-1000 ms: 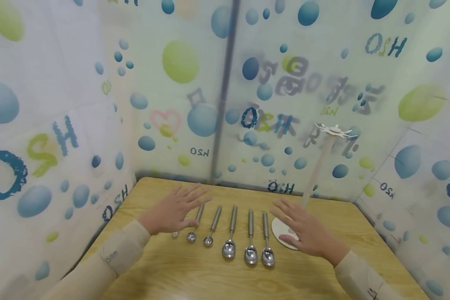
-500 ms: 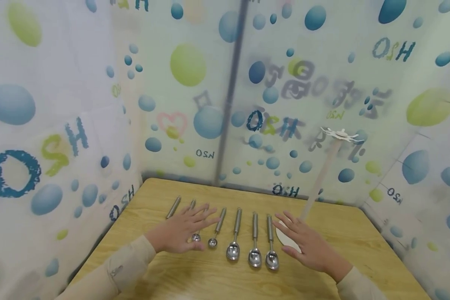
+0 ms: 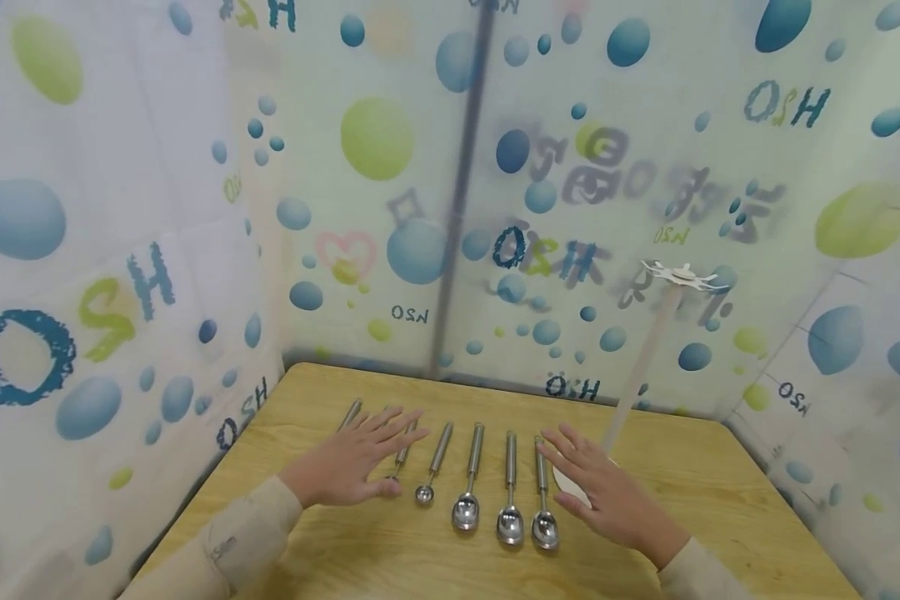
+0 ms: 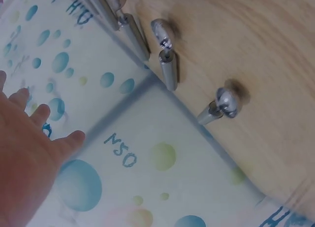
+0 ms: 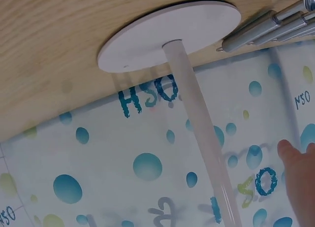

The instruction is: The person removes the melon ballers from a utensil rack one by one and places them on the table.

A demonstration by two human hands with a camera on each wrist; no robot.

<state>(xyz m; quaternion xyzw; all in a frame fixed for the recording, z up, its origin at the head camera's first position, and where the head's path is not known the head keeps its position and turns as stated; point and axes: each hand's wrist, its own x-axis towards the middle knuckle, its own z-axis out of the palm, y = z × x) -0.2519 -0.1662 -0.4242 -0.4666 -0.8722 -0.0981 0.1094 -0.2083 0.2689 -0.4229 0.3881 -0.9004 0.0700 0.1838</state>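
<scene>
Several steel scoops lie in a row on the wooden table, handles pointing away. Three on the right have larger oval bowls, among them the middle scoop (image 3: 466, 512) and the rightmost scoop (image 3: 545, 531); those on the left, like this small scoop (image 3: 424, 495), have little round bowls. My left hand (image 3: 348, 467) hovers over the left end of the row with fingers spread, hiding parts of the leftmost scoops. My right hand (image 3: 607, 500), fingers also extended, is held beside the rightmost scoop. It partly covers the white round base (image 5: 133, 45) of a stand. Both hands hold nothing.
The stand's pale pole (image 3: 640, 375) rises from its base to a white top with several curved hooks (image 3: 682, 275). The wooden table (image 3: 390, 558) meets curtains (image 3: 375, 217) printed with bubbles at its back and on both sides.
My left hand has come nearer to me, uncovering the leftmost handle's tip and covering more of the small scoops. My right hand has shifted slightly left. The head view has moved a little.
</scene>
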